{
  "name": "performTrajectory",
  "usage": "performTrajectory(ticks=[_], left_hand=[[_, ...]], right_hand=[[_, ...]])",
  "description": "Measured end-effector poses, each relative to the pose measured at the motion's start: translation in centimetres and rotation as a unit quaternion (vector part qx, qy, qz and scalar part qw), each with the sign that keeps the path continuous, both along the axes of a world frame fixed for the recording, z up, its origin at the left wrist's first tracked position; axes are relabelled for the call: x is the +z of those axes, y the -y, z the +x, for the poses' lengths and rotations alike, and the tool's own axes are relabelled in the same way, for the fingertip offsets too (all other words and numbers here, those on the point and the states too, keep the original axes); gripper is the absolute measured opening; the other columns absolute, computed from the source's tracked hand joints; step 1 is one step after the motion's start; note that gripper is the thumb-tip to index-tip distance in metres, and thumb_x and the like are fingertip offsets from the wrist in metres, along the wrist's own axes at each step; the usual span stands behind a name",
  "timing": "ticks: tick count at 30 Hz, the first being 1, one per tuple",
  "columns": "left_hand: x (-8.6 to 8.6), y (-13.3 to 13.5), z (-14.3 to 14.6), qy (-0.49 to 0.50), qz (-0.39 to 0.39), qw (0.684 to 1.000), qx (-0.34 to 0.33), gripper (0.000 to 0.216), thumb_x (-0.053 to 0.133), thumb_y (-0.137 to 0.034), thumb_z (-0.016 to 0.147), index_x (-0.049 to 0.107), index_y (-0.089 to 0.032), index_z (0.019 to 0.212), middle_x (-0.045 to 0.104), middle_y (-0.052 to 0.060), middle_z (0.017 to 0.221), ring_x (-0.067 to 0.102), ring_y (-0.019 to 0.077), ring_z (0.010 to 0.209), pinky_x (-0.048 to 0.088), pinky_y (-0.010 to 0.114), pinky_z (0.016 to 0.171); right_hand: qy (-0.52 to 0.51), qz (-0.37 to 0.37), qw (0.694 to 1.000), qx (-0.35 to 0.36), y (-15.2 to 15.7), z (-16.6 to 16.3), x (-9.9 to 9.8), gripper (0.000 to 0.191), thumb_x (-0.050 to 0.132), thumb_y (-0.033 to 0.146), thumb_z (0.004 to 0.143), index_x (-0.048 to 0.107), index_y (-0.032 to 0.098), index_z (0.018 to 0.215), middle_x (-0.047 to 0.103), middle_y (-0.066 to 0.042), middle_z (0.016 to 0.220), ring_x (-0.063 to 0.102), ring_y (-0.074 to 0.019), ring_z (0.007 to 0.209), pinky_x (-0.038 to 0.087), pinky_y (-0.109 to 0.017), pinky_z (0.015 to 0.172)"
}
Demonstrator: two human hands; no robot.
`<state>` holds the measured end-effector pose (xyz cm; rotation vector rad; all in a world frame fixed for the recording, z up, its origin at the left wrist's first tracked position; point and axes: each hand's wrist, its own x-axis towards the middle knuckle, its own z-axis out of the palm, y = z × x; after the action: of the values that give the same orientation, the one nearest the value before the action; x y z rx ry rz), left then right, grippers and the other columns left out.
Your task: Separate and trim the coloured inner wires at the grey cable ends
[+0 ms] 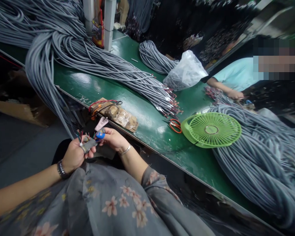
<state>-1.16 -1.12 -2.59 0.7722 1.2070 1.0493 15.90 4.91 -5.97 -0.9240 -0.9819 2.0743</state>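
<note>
My left hand [75, 153] is closed around the end of a grey cable [65, 121] that hangs down from the bench. Thin coloured wires [80, 133] fan out of the grip, and grey wrapping covers some of its fingers. Close beside it, my right hand [114, 139] pinches the thin wires at their tips; its thumb wears a blue finger cover [100, 135]. Both hands are in front of my body, just off the bench edge. Exactly how many wires sit between the right fingertips is too small to make out.
Grey cable bundles [108, 65] lie over the green bench [142, 113]. Nearby are a worn wooden block [123, 118], orange-handled scissors [175, 126], a green fan [211, 129] and a plastic bag [184, 72]. Across the bench, a co-worker's hand [235, 95] is at another bundle.
</note>
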Motion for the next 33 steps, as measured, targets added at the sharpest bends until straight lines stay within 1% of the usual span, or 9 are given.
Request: performTrajectory(ticks=[3,8,13,17,20,23,27,31,33], left_hand=[[-0.5,-0.3,-0.1,-0.02,-0.003,0.998,-0.056,0.025,0.09,-0.032,0.059,0.068,-0.019,0.06,0.07,0.004,0.053,0.057,0.0124,0.04,0.037,0.02,0.038],[-1.1,-0.7,-0.1,-0.052,-0.07,0.986,-0.145,0.021,0.085,-0.023,0.054,0.065,-0.022,0.051,0.069,0.007,0.047,0.059,0.0173,0.038,0.035,0.022,0.035],[-0.7,-0.8,-0.3,-0.014,-0.075,0.994,-0.079,0.025,0.089,-0.032,0.055,0.068,-0.019,0.059,0.07,0.006,0.051,0.059,0.0156,0.039,0.037,0.021,0.036],[-0.7,-0.8,-0.4,0.018,-0.069,0.997,-0.021,0.034,0.094,-0.035,0.051,0.068,-0.018,0.063,0.071,0.003,0.053,0.062,0.0159,0.042,0.041,0.021,0.039],[-0.8,-0.9,-0.2,0.025,-0.062,0.998,-0.011,0.035,0.095,-0.035,0.049,0.068,-0.018,0.063,0.071,0.004,0.052,0.062,0.0158,0.04,0.039,0.021,0.038],[-0.9,-1.0,0.0,0.022,-0.068,0.997,-0.027,0.035,0.097,-0.035,0.049,0.068,-0.019,0.062,0.074,0.006,0.056,0.065,0.0187,0.044,0.044,0.024,0.04],[-1.1,-1.0,-0.6,0.011,-0.099,0.993,-0.068,0.037,0.099,-0.033,0.045,0.069,-0.021,0.062,0.078,0.009,0.061,0.073,0.0257,0.053,0.057,0.032,0.049],[-1.5,-0.6,-1.4,-0.029,-0.112,0.989,-0.096,0.036,0.101,-0.03,0.043,0.07,-0.022,0.059,0.076,0.009,0.055,0.07,0.025,0.049,0.059,0.033,0.049],[-1.6,-0.4,-1.5,-0.034,-0.116,0.988,-0.093,0.034,0.1,-0.028,0.044,0.069,-0.022,0.056,0.075,0.009,0.054,0.068,0.0235,0.046,0.057,0.032,0.046]], right_hand=[[0.007,0.036,0.999,0.012,-0.1,-0.2,0.3,0.052,0.103,0.053,0.055,0.069,0.018,0.073,0.067,0.003,0.067,0.056,-0.0094,0.06,0.048,-0.024,0.061],[0.051,0.107,0.992,0.046,0.1,-1.0,0.5,0.051,0.104,0.052,0.052,0.071,0.018,0.07,0.068,0.005,0.067,0.056,-0.0096,0.062,0.048,-0.023,0.063],[0.038,0.052,0.997,-0.031,0.2,-0.4,0.2,0.053,0.098,0.061,0.061,0.07,0.019,0.075,0.07,0.002,0.071,0.059,-0.0105,0.063,0.052,-0.025,0.064],[0.022,0.002,0.998,-0.052,1.6,0.0,-0.5,0.061,0.101,0.062,0.052,0.07,0.019,0.082,0.068,0.003,0.074,0.057,-0.0097,0.062,0.052,-0.025,0.061],[0.016,0.019,0.993,-0.116,3.1,-0.8,-1.0,0.059,0.1,0.062,0.054,0.069,0.02,0.082,0.064,0.005,0.069,0.054,-0.0101,0.061,0.05,-0.026,0.061],[0.026,0.056,0.986,-0.156,3.5,-1.7,-1.1,0.05,0.097,0.059,0.061,0.068,0.021,0.076,0.063,0.003,0.069,0.055,-0.0127,0.065,0.051,-0.029,0.066],[0.067,0.072,0.99,-0.106,2.3,-1.8,-0.8,0.045,0.098,0.052,0.065,0.066,0.022,0.072,0.062,0.003,0.068,0.054,-0.0133,0.065,0.048,-0.029,0.063],[0.106,0.056,0.992,-0.03,1.1,-2.1,-0.9,0.053,0.103,0.052,0.054,0.065,0.018,0.067,0.062,0.005,0.063,0.051,-0.0102,0.06,0.044,-0.025,0.06],[0.117,0.054,0.991,-0.025,1.0,-2.5,-0.9,0.054,0.103,0.053,0.052,0.065,0.018,0.066,0.061,0.006,0.061,0.05,-0.0094,0.058,0.044,-0.025,0.059]])
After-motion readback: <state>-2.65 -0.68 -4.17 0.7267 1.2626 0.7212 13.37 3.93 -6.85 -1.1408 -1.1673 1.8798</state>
